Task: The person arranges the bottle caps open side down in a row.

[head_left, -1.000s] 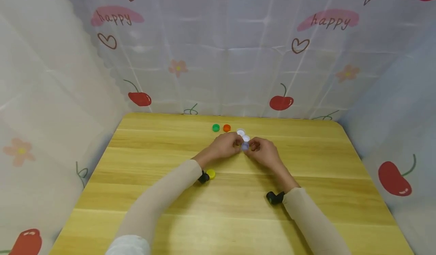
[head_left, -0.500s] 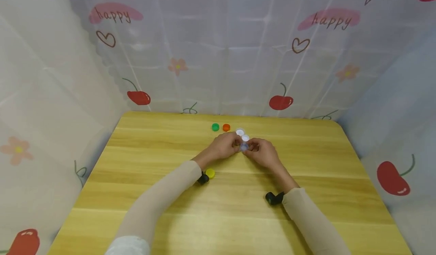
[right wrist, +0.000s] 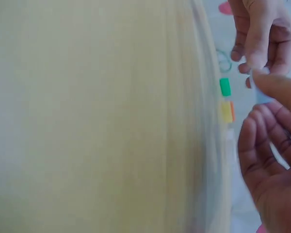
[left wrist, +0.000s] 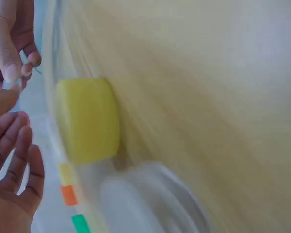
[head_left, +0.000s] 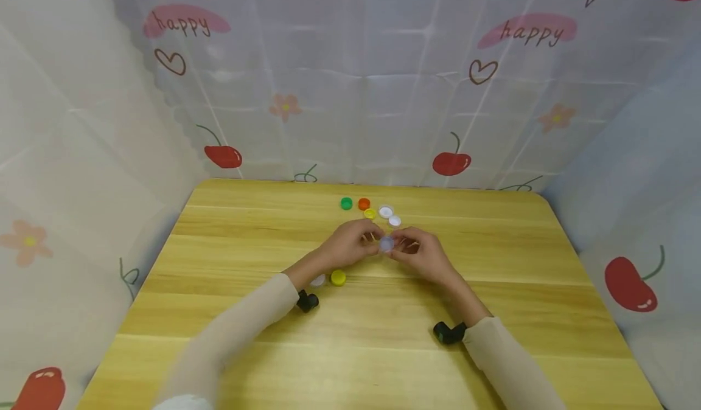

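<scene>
One translucent cap (head_left: 386, 244) is pinched by left hand (head_left: 352, 243) and right hand (head_left: 421, 253); five far caps (head_left: 364, 204), two near caps (head_left: 338, 278) are counted.

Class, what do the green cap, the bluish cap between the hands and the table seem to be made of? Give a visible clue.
Green cap: probably plastic, from its even, saturated colour; too small to judge the finish.
Bluish cap: perhaps smooth plastic, apparently translucent, though glass is possible.
Table: wood or wood-look laminate, with streaky grain and a soft sheen.
</scene>
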The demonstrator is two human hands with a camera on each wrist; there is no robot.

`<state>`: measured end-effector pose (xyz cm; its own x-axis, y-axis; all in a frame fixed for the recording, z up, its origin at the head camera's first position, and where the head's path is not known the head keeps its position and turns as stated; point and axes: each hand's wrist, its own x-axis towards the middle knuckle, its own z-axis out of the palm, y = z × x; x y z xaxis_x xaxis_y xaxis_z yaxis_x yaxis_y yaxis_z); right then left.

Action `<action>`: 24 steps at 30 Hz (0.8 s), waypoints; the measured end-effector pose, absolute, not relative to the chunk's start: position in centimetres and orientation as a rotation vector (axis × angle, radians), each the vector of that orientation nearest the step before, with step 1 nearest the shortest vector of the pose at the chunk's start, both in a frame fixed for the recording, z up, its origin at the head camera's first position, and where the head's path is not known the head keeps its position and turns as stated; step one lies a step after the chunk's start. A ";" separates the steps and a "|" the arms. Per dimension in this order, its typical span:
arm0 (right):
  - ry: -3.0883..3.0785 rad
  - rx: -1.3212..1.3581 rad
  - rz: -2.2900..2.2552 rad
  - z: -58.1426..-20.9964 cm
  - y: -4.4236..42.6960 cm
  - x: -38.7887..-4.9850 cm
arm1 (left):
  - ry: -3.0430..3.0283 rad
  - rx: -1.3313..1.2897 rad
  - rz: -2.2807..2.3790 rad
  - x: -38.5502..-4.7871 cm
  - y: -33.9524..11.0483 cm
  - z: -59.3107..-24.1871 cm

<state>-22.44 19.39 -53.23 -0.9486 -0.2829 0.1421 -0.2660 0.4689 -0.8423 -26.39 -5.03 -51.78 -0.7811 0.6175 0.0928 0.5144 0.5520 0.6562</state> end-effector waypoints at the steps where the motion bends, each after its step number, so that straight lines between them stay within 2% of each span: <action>1: 2.654 -0.526 -1.558 -53.1 19.3 -22.0 | 2.634 0.993 1.054 -25.9 -5.4 -51.5; 7: 2.580 -0.697 -1.707 -51.8 18.5 -19.0 | 2.601 1.088 1.235 -22.3 -7.0 -50.1; 13: 2.506 -0.848 -1.819 -51.7 17.9 -16.9 | 2.627 1.131 1.357 -19.3 -7.8 -50.2; 24: 2.575 -0.922 -1.733 -52.0 17.6 -15.2 | 2.562 1.028 1.469 -16.8 -8.4 -51.1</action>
